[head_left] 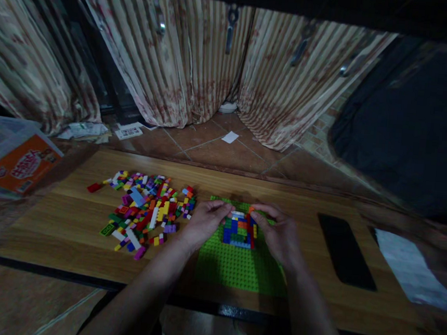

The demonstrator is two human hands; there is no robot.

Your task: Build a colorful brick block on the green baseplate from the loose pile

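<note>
A green studded baseplate lies on the wooden table in front of me. On it stands a small build of blue, red, orange, green and white bricks. My left hand rests at the build's left side, fingers curled with the tips pinched at its top edge. My right hand is at the build's right side, fingertips pinched on its top right corner near an orange brick. Whether either hand holds a loose brick is too small to make out.
A heap of several loose coloured bricks lies left of the baseplate. A black phone and a white sheet lie to the right. A clear bag with an orange leaflet sits at far left. Curtains and tiled floor lie beyond the table.
</note>
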